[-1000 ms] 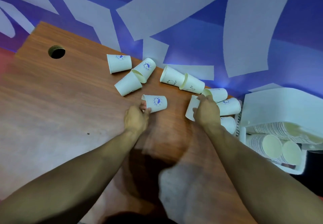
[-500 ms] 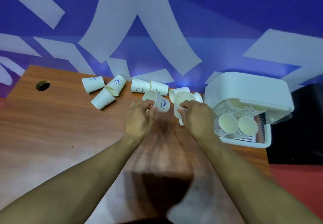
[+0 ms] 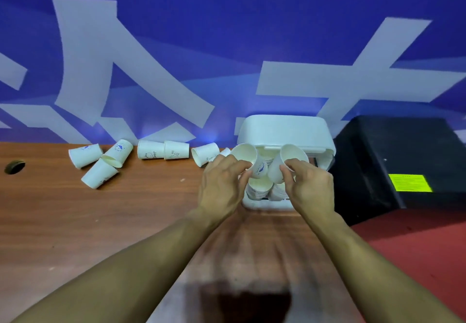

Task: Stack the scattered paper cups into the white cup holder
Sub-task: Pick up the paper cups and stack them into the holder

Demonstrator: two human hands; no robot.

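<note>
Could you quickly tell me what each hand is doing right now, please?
Left hand: fingers curled round a paper cup, above the white cup holder.
Right hand: gripping a second paper cup.

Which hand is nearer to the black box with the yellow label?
Right. The right hand, gripping a cup above the white cup holder, is just left of the black box; the left hand, gripping another cup, lies farther left.

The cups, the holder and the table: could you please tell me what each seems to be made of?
The cups look like thin matte white paper with printed blue logos. The holder seems moulded white plastic: smooth, rounded corners, slight sheen. The table shows reddish wood grain, probably laminate or veneer; I cannot tell which.
</note>
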